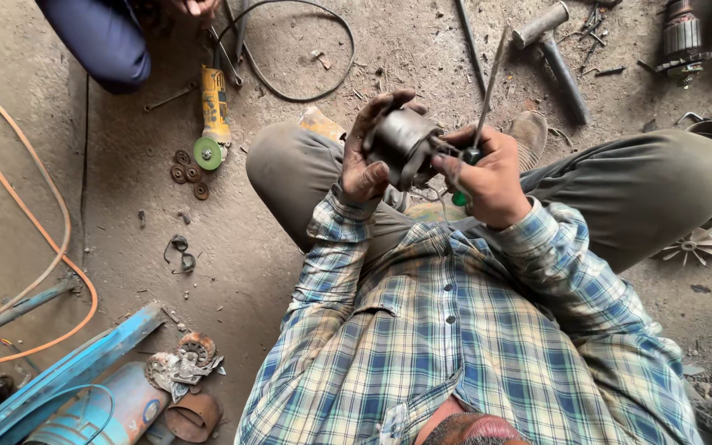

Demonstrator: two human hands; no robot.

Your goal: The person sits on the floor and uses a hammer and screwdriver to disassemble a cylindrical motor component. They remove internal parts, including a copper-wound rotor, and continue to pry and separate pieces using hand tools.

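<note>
Dusty floor [306,247]; grimy grey motor housing [401,144] in left hand [364,165].

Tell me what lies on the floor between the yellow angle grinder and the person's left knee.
In the head view, only bare, dusty floor with small debris lies between the yellow angle grinder and the left knee.

Head cam, steep down (close).

The shirt [471,330] is plaid in blue, white and pale yellow, the trousers [644,189] olive. The angle grinder [213,111] is yellow with a green disc; an orange hose [51,206] curves nearby.
</note>
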